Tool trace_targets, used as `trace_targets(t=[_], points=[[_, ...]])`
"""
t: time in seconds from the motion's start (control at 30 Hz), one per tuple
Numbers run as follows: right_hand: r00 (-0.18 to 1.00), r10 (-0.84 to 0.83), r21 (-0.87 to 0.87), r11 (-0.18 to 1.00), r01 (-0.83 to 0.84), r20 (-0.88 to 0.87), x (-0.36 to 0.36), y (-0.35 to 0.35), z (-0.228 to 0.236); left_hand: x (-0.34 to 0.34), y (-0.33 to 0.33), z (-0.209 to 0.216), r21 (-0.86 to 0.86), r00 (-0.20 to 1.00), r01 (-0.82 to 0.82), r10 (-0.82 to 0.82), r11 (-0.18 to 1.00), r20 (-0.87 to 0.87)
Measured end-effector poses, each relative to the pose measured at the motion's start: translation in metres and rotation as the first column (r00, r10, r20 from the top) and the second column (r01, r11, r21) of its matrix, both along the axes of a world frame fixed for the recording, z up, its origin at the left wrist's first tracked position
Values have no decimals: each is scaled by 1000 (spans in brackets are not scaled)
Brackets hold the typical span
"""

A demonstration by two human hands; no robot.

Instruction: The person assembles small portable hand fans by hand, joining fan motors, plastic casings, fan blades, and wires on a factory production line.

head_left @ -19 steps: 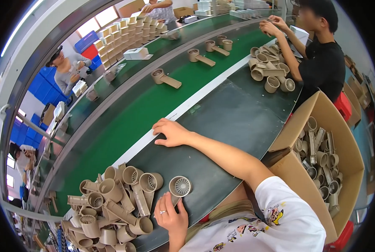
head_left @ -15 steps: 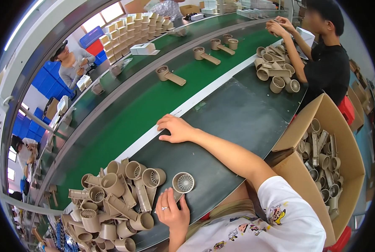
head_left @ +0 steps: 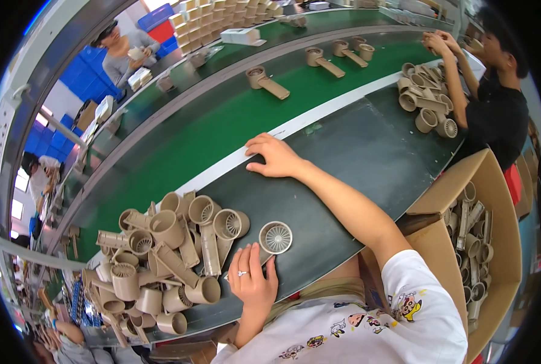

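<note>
A tan plastic part with a round cup (head_left: 276, 237) and vaned bottom lies on the dark worktop. My left hand (head_left: 253, 278), wearing a ring, is over its handle, fingers on one side and thumb on the other; the palm hides most of the handle. Farther off, my right hand (head_left: 273, 156) rests at the white rail (head_left: 227, 169) beside the green belt. Its thumb stands apart from the fingers and nothing shows in its grasp. Close to my left hand's left is a heaped pile of similar tan parts (head_left: 164, 229), cups and handles jumbled together.
The green conveyor belt (head_left: 179, 139) carries several tan parts (head_left: 257, 78) beyond the rail. To my right stands an open cardboard box (head_left: 506, 242) holding more parts. A co-worker in black (head_left: 495, 115) sits at the far right behind another pile (head_left: 425, 91). Others work across the belt.
The whole view has shifted a little, and another person now shows at the lower left edge. Both my hands keep their places on the worktop and rail.
</note>
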State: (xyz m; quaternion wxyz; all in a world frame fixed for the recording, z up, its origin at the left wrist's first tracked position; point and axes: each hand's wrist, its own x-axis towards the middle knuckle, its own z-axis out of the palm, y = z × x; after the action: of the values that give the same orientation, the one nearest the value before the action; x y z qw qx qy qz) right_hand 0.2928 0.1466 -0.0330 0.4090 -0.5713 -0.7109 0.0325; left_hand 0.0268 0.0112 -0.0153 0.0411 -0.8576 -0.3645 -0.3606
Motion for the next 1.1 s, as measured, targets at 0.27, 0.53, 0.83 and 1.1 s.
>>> trace_targets(t=[0.27,0.53,0.83,1.1], points=[[999,14,-10,1000,-14,49,-2,2,-2,-5,0,-1,-51,999,10,-7,999,51],[1000,13,-52,999,-12,2,-3,-4,5,-6,-2,0,-66,996,-12,18,998,92],[999,-11,-32,999,12,32,6,-2,-2,-5,-1,3,-114,997,-1,10,993,75],[1000,15,-45,999,-14,19,-2,0,0,-5,-4,4,-80,998,-25,29,996,51]])
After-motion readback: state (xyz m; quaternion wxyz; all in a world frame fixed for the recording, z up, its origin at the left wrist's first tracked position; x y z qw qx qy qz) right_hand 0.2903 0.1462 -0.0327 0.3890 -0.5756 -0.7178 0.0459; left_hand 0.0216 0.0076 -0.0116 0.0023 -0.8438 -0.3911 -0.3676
